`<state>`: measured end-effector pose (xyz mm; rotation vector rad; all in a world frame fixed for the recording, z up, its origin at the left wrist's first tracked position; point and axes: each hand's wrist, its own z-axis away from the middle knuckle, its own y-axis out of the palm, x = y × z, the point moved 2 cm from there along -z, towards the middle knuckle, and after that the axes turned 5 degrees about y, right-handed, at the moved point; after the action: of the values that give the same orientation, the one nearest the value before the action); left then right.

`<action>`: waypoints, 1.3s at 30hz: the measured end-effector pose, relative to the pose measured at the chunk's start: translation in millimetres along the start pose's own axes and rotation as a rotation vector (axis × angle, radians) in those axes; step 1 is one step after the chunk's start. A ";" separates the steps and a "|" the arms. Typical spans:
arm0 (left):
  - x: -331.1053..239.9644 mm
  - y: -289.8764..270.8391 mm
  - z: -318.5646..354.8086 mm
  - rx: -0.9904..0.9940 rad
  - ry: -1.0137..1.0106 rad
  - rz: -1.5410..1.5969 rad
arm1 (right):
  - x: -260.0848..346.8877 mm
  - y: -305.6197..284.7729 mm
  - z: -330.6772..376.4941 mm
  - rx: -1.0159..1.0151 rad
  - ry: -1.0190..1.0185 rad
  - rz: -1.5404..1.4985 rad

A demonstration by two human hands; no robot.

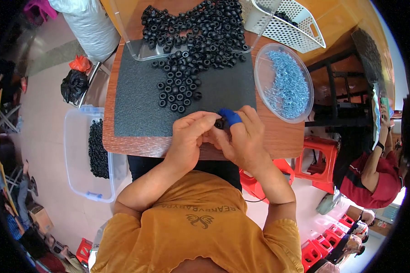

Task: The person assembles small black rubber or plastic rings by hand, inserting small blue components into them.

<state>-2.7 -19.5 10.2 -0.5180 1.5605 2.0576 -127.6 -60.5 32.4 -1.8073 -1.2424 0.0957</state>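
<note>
Over the near edge of the table, my two hands meet with the fingertips together. My right hand (247, 136), with a blue finger cot (230, 117) on one finger, pinches a small black ring-shaped part (219, 123). Beside it, my left hand (189, 135) has thumb and fingers pressed together; whatever lies between them is too small to make out. Just beyond the hands, a spread of loose black ring-shaped parts (175, 88) lies on a dark mat (136, 100). These run back to a clear plastic bin (146, 55) filled with more of them.
On the right, a round clear tub (260, 75) holds tiny shiny blue pieces. Behind it stands a white perforated basket (300, 38). A clear box (79, 179) with small black parts sits on the floor at left. Red stools (316, 157) and a person in dark red (369, 182) are at right.
</note>
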 end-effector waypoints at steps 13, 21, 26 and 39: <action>4.2 -20.5 -10.6 0.078 0.052 -0.469 | -16.2 11.6 -1.6 0.088 -0.146 0.068; 2.4 -23.8 -19.4 0.121 0.093 -0.528 | -23.1 8.3 -7.8 0.115 -0.145 0.011; 4.5 -24.9 -17.9 0.114 0.090 -0.540 | -22.6 12.6 -4.8 0.125 -0.149 0.049; 6.7 -22.7 -19.0 0.072 0.160 -0.593 | -22.1 17.5 -12.1 0.162 -0.267 0.101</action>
<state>5.5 -31.9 -16.3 -1.0002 1.3459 1.5320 -119.8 -86.5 18.2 -1.7542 -1.2859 0.4947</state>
